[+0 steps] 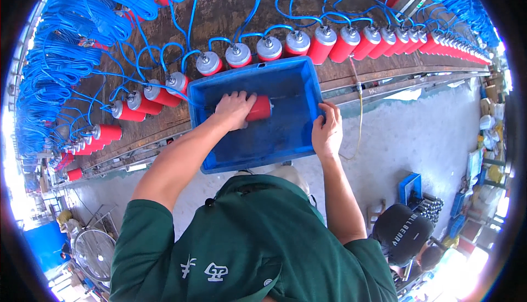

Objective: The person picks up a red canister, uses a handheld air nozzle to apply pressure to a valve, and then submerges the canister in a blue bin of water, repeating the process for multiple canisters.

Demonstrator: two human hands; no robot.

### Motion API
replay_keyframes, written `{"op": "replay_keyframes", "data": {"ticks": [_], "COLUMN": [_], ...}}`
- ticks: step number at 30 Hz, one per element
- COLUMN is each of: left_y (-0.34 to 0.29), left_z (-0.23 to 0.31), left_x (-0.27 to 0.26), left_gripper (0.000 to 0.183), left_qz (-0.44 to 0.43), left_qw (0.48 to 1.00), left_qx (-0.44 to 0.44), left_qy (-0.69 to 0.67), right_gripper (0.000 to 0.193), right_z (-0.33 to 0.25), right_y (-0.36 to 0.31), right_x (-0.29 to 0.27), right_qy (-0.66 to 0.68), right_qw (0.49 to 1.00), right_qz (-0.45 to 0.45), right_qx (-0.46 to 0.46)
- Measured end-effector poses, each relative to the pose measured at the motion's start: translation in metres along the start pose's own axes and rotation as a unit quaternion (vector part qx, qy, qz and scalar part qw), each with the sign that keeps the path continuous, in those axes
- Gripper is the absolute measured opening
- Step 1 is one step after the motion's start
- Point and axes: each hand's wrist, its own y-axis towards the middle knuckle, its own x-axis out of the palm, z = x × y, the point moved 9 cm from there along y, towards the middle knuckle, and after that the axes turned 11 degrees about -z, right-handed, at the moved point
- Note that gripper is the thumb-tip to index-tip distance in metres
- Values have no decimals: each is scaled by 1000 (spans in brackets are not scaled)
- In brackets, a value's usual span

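A blue plastic bin (252,162) rests in front of me, tilted against the edge of the workbench. My left hand (236,108) reaches inside it, fingers closed round a red cylinder (259,108) that lies on its side. A blue cable runs from the cylinder's left end over the bin's left wall. At the bin's right wall, my right hand (328,129) has its fingers curled over the rim. Beyond the bin stands a row of red cylinders with silver metal caps (269,48), each with a blue cable at its top.
Coiled blue cables (60,82) are heaped along the bench's left and far sides. A thin pale hose (360,110) hangs off the bench edge. Another person (403,235) crouches at the lower right beside a small blue crate (409,188). A round fan (93,252) stands lower left.
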Motion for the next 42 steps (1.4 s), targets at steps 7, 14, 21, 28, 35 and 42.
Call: {"op": "replay_keyframes", "data": {"ticks": [7,14,21,28,35,42], "left_y": [-36,-88,-145,-182,-190,-194], "left_z": [-1,-7,-25,-63,-85,-88], "left_x": [-47,-78,-72,-35,-14,-11], "left_gripper": [98,103,106,108,107,106], "left_qz": [-18,-52,6,81,130,165], "left_qw": [993,989,995,995,990,985], "left_qx": [22,5,0,-13,-17,-16], "left_qy": [116,135,99,52,-43,-49], "right_gripper": [34,24,49,38,26,40], "right_z": [-9,-55,-46,-123,-168,-126], "right_y": [-1,9,30,33,18,13], "right_x": [-3,9,124,127,128,147], "right_qy": [-2,48,254,149,-137,277], "right_qw": [1000,992,787,816,866,714], "right_qz": [3,-73,-545,-537,-292,-620], "right_qx": [-5,-96,137,-152,-381,170]}}
